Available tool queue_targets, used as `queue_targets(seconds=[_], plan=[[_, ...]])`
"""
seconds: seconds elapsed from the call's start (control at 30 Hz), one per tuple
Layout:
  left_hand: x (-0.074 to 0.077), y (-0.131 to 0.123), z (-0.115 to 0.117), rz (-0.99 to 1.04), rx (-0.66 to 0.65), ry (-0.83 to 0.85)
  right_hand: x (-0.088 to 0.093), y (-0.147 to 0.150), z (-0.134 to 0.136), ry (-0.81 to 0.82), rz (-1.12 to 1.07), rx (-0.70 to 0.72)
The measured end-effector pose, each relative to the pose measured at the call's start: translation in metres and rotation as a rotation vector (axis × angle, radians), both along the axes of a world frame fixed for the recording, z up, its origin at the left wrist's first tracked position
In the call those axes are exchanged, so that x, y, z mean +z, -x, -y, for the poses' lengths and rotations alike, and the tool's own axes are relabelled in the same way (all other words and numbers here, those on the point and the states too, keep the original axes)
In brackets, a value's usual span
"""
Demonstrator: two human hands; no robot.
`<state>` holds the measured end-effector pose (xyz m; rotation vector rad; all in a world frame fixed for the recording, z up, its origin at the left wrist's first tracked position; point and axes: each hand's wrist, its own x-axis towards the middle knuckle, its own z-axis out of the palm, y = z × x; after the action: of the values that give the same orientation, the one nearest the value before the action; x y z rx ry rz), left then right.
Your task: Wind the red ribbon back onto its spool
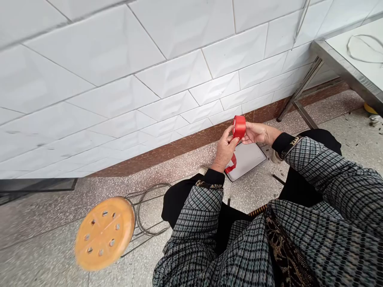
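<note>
Red ribbon roll [239, 126]: held upright between both hands, in front of the knees; a loose red tail [231, 165] hangs below the left hand.
Left hand [225, 150]: curled, fingers closed on the roll's near side.
Right hand [257, 133]: fingers closed on the roll's far side, thumb on top.
White flat board [248, 160]: on the floor directly beneath the hands.
Orange stool [104, 233]: round seat with holes, wire frame; well off to the left of the left hand.
Metal table [344, 65]: far beyond the right hand, by the white tiled wall [125, 71].
</note>
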<state>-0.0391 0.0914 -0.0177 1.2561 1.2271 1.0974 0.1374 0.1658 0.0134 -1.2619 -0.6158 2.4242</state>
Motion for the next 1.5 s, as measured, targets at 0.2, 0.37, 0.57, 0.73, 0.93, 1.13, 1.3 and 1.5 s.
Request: queue_targets(seconds=[0.2, 0.37, 0.57, 0.73, 0.93, 1.13, 1.3, 1.5], plan=[[0.0, 0.006, -0.004, 0.04, -0.101, 0.096, -0.003, -0.001, 0.002, 0.001, 0.034, 0.016], [0.005, 0.005, -0.003, 0.144, -0.078, 0.158, 0.0, 0.0, 0.004, -0.138, 0.073, 0.083], [0.015, 0.01, 0.001, 0.307, -0.103, 0.257, 0.005, -0.002, -0.003, -0.651, 0.306, 0.123], [0.021, 0.016, 0.002, 0.354, -0.154, 0.292, 0.001, 0.0, -0.006, -0.833, 0.459, 0.157], [0.02, 0.01, 0.001, 0.31, -0.08, 0.216, 0.013, 0.007, 0.002, -0.642, 0.389, 0.038], [0.015, -0.004, 0.001, 0.222, 0.165, 0.136, 0.015, 0.008, -0.003, -0.507, 0.372, -0.089], [0.013, -0.005, 0.003, 0.211, 0.147, 0.132, 0.014, 0.008, -0.009, -0.392, 0.302, -0.189], [0.01, -0.006, 0.003, 0.184, 0.102, 0.133, 0.02, 0.012, -0.004, -0.224, 0.198, -0.153]])
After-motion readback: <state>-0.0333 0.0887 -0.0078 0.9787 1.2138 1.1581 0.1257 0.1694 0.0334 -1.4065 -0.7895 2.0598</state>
